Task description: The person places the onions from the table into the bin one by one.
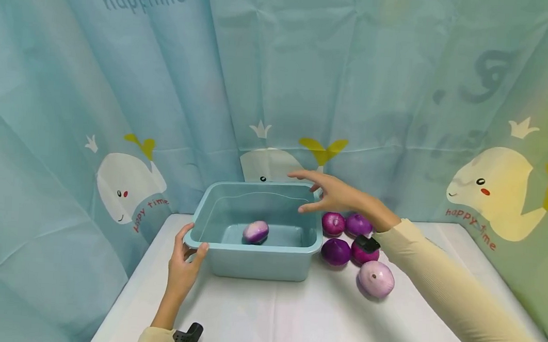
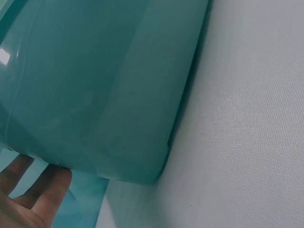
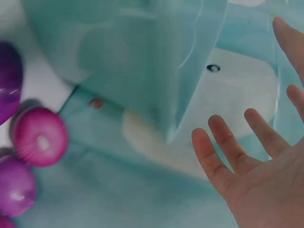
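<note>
A light blue plastic basin [image 1: 260,263] stands on the white table, with one pale purple onion [image 1: 256,232] lying inside on its floor. At the basin's front left corner my left hand [image 1: 184,269] holds the rim, thumb at the front and fingers along the left side. The left wrist view shows those fingers [image 2: 54,190] against the basin's wall [image 2: 109,95]. Over the basin's right rim hovers my right hand [image 1: 330,193], empty, fingers spread apart from the thumb. In the right wrist view that palm [image 3: 270,190] faces the camera with its fingers apart.
Right of the basin, several purple onions sit clustered on the table [image 1: 257,315], among them a dark one [image 1: 336,252] and a paler one [image 1: 376,279] nearest the front. A blue curtain [image 1: 278,88] with whale prints hangs close behind.
</note>
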`<state>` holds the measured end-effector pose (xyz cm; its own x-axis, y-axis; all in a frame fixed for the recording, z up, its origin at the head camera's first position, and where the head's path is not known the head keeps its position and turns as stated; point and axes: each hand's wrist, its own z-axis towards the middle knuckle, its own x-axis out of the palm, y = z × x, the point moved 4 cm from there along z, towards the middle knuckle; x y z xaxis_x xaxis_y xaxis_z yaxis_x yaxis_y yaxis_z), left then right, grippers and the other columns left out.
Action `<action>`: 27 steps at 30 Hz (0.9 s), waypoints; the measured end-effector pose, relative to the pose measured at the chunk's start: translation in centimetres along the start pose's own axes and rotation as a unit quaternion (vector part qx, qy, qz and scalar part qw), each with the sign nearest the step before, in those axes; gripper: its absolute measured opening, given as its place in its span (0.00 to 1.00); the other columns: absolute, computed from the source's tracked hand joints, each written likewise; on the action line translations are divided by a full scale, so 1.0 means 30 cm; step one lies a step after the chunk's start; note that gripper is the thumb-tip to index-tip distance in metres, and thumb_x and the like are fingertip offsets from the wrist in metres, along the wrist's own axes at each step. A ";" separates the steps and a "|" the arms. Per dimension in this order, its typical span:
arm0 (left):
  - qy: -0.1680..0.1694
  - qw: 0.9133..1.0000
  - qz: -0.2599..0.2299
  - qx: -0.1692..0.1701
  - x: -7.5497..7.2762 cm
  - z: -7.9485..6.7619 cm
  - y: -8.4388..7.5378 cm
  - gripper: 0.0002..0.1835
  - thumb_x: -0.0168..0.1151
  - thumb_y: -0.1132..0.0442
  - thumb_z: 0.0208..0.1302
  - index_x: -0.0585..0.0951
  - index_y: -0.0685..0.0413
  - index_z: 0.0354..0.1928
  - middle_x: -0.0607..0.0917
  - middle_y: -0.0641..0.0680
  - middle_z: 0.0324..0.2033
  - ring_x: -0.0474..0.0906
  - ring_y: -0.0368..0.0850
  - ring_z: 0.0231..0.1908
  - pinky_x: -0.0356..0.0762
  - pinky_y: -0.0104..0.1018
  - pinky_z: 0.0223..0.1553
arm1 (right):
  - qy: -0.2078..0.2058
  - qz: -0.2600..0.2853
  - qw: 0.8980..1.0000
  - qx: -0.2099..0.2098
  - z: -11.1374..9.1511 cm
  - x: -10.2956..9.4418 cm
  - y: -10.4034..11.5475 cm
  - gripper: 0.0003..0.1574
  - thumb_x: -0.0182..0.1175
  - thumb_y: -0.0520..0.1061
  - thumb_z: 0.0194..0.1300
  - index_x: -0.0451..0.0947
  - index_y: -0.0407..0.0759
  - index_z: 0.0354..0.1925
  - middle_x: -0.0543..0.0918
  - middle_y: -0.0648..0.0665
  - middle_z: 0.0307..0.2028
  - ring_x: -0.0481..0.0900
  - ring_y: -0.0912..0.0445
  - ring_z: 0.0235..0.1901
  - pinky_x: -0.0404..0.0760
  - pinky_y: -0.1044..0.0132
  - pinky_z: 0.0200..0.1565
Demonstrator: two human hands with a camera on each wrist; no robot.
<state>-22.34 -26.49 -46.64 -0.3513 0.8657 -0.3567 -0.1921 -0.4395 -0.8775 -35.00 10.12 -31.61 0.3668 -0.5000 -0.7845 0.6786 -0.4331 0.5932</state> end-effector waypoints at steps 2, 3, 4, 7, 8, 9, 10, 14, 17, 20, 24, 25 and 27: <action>0.000 1.000 -0.001 0.001 -0.002 0.001 -0.002 0.36 0.62 0.58 0.73 0.60 0.39 0.78 0.74 0.66 0.67 0.77 0.58 0.57 0.77 0.31 0.46 | -0.017 0.000 1.000 0.006 -0.052 -0.011 -0.024 0.54 0.75 0.54 0.61 0.60 0.53 0.78 0.66 0.47 0.75 0.78 0.40 0.58 0.79 0.43 0.56; -0.001 1.000 -0.003 0.001 -0.003 0.001 -0.002 0.35 0.62 0.58 0.73 0.60 0.39 0.78 0.74 0.66 0.67 0.77 0.57 0.57 0.77 0.32 0.46 | -0.024 0.001 1.000 0.009 -0.078 -0.016 -0.036 0.54 0.76 0.54 0.61 0.60 0.53 0.78 0.66 0.46 0.74 0.79 0.39 0.57 0.79 0.42 0.55; -0.001 1.000 -0.004 0.000 -0.004 0.002 -0.002 0.35 0.63 0.58 0.73 0.60 0.38 0.78 0.75 0.65 0.67 0.77 0.56 0.56 0.77 0.32 0.46 | -0.030 -0.001 0.999 0.014 -0.104 -0.020 -0.048 0.53 0.75 0.54 0.62 0.61 0.53 0.78 0.66 0.46 0.74 0.79 0.39 0.57 0.80 0.43 0.54; -0.001 1.000 -0.008 0.000 -0.004 0.002 -0.004 0.36 0.62 0.59 0.73 0.60 0.39 0.78 0.75 0.65 0.67 0.77 0.55 0.56 0.76 0.30 0.46 | -0.047 0.000 0.998 0.029 -0.184 -0.033 -0.081 0.53 0.76 0.54 0.61 0.61 0.54 0.77 0.66 0.45 0.74 0.80 0.41 0.56 0.81 0.46 0.53; -0.001 1.000 -0.010 -0.002 -0.003 0.001 -0.004 0.36 0.62 0.59 0.73 0.60 0.38 0.78 0.75 0.65 0.67 0.77 0.54 0.56 0.76 0.29 0.46 | -0.052 -0.002 0.998 0.035 -0.212 -0.038 -0.091 0.52 0.76 0.54 0.61 0.62 0.55 0.77 0.66 0.45 0.74 0.80 0.42 0.56 0.82 0.48 0.52; -0.001 1.000 -0.010 -0.002 -0.002 0.000 -0.004 0.36 0.62 0.59 0.73 0.60 0.38 0.78 0.75 0.65 0.67 0.77 0.54 0.56 0.75 0.28 0.46 | -0.056 -0.002 0.998 0.040 -0.239 -0.041 -0.102 0.52 0.75 0.54 0.61 0.62 0.56 0.77 0.65 0.45 0.74 0.81 0.43 0.56 0.83 0.50 0.51; -0.002 1.000 -0.010 -0.003 -0.001 -0.001 -0.004 0.36 0.63 0.59 0.73 0.60 0.38 0.78 0.75 0.65 0.67 0.76 0.54 0.56 0.75 0.28 0.46 | -0.059 -0.002 0.997 0.044 -0.267 -0.044 -0.114 0.51 0.75 0.54 0.62 0.62 0.56 0.77 0.65 0.45 0.74 0.81 0.44 0.55 0.84 0.52 0.50; -0.003 1.000 -0.011 -0.004 0.002 -0.005 -0.004 0.36 0.63 0.59 0.73 0.60 0.39 0.78 0.75 0.65 0.67 0.76 0.55 0.56 0.75 0.27 0.46 | -0.071 -0.007 0.996 0.050 -0.373 -0.049 -0.155 0.48 0.74 0.52 0.64 0.63 0.54 0.76 0.67 0.43 0.73 0.83 0.47 0.52 0.84 0.59 0.47; -0.002 1.000 -0.008 -0.004 0.003 -0.009 -0.003 0.36 0.62 0.59 0.73 0.59 0.40 0.78 0.74 0.66 0.68 0.77 0.57 0.57 0.75 0.27 0.47 | -0.083 -0.017 0.995 0.048 -0.444 -0.044 -0.179 0.46 0.73 0.51 0.65 0.64 0.51 0.76 0.70 0.40 0.71 0.84 0.49 0.50 0.84 0.55 0.47; 0.001 1.000 -0.006 -0.003 0.004 -0.010 -0.003 0.37 0.62 0.59 0.73 0.58 0.40 0.79 0.73 0.66 0.68 0.76 0.59 0.58 0.74 0.25 0.47 | -0.097 -0.033 0.993 0.060 -0.507 -0.037 -0.204 0.46 0.73 0.51 0.65 0.65 0.52 0.75 0.71 0.42 0.71 0.80 0.50 0.57 0.81 0.48 0.53; 0.000 1.000 -0.008 -0.005 0.005 -0.009 -0.008 0.36 0.62 0.59 0.74 0.59 0.39 0.79 0.74 0.66 0.67 0.77 0.58 0.58 0.73 0.24 0.46 | -0.107 -0.034 0.990 0.080 -0.575 -0.019 -0.236 0.46 0.73 0.51 0.65 0.65 0.51 0.75 0.71 0.43 0.70 0.75 0.51 0.61 0.82 0.48 0.51; 0.000 1.000 -0.007 -0.006 0.005 -0.008 -0.009 0.36 0.62 0.59 0.74 0.59 0.39 0.78 0.74 0.66 0.67 0.77 0.57 0.57 0.73 0.25 0.46 | -0.110 -0.030 0.990 0.084 -0.590 -0.013 -0.244 0.46 0.73 0.51 0.64 0.65 0.50 0.75 0.71 0.42 0.70 0.76 0.51 0.59 0.83 0.51 0.49; 0.000 1.000 -0.003 -0.005 0.007 -0.005 -0.010 0.36 0.61 0.59 0.74 0.58 0.40 0.79 0.75 0.66 0.67 0.77 0.53 0.56 0.74 0.27 0.47 | -0.113 -0.023 0.989 0.090 -0.616 0.000 -0.258 0.46 0.73 0.50 0.64 0.65 0.49 0.75 0.71 0.40 0.70 0.79 0.51 0.54 0.85 0.56 0.43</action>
<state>-22.21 -26.14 -46.50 -0.3503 0.8684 -0.3510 -0.1849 -0.4314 -0.8830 -28.49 27.32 -39.51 0.1720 -0.6225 -0.7635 0.5599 -0.5759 0.5957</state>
